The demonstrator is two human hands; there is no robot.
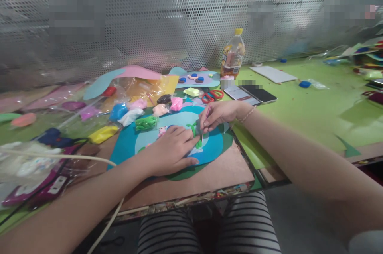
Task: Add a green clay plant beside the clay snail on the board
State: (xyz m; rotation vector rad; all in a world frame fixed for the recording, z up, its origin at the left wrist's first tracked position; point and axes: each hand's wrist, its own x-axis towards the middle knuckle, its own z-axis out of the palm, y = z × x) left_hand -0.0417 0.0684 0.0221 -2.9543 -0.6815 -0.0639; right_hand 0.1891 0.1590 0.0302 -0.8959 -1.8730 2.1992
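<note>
In the right hand (217, 117), held in a narrow pinch, a thin pink tool (207, 115), lower end aimed down at the green clay piece (194, 128) on the right half of the pale blue oval (183, 117); contact at the tip or a slight gap, impossible to tell. Beside it, the left hand (173, 150), palm down and flat, fingers reaching almost to the clay, thumb towards the near rim. Underneath, bright blue card (214, 152) over dark green paper (181, 176), both on a brown board (223, 172). Close by the striped trousers (251, 222), the board's near edge; bare board between card and near right corner. Widest open room to the right, over the green tabletop (314, 114). Tighter on the far side: red-handled scissors (212, 96) just past the right hand, then a lit phone (243, 97), a drink bottle (232, 58) and, as back limit, a perforated metal panel (179, 18). Crowded leftward too: bagged green clay (146, 123), bagged yellow clay (103, 134), a cream cable (92, 158) passing beneath the left forearm. Mostly hidden behind the left knuckles, a small pink figure (162, 130); partly covered by plastic, a purple power strip (42, 195); cut off by the frame, both arms.
</note>
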